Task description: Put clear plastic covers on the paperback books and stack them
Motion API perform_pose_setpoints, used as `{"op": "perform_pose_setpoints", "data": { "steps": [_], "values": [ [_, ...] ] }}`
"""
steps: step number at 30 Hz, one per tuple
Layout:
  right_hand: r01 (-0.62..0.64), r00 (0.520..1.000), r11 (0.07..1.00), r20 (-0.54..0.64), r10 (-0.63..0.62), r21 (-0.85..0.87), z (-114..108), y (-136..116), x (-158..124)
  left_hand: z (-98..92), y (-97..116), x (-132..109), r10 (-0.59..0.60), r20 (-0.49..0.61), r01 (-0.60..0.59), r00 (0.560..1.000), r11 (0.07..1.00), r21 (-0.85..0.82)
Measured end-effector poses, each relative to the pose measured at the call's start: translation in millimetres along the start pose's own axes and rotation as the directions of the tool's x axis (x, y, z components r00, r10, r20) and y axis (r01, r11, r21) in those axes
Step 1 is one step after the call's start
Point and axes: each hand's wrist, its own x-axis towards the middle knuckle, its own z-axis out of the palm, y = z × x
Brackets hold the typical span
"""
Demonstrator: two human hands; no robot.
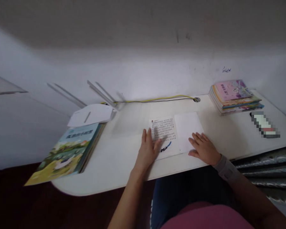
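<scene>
White desk [119,156], open book [186,128] near edge [176,172], left grip [146,152], right grip [205,149] spread, holding nothing

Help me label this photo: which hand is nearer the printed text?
Left. The left hand is beside the printed text, at its lower left; the right hand is at the lower right of the blank page.

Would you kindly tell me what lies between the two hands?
The head view shows an open book between the left hand and right hand.

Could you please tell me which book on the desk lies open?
The book between the left hand and right hand, pages spread; the left book pile and right book stack are closed.
</scene>
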Motion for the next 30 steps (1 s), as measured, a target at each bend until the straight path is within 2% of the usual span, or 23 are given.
{"op": "perform_pose_setpoints", "data": {
  "steps": [11,20,24,28,30],
  "values": [
    [-0.003,1.000,1.000,0.003,0.003,0.008,2,8,-2,12.5,-14,-3,0.149,-0.023,-0.146,0.989,0.985,0.095],
    [-0.058,0.998,0.998,0.001,0.058,0.020,3,5,-6,15.6,-18,-2,0.232,-0.036,-0.224,0.972,0.964,0.142],
    [-0.064,0.998,0.998,0.007,0.064,0.018,-1,4,-4,12.5,-9,-1,0.206,-0.007,-0.201,0.979,0.964,0.171],
    [-0.090,0.995,0.994,-0.026,0.091,0.058,-6,-3,12,15.0,14,3,0.159,-0.090,-0.140,0.983,0.972,0.187],
    [-0.090,0.995,0.993,-0.032,0.093,0.079,-7,-9,23,19.8,23,6,0.153,-0.074,-0.142,0.986,0.981,0.130]
  ]
}}
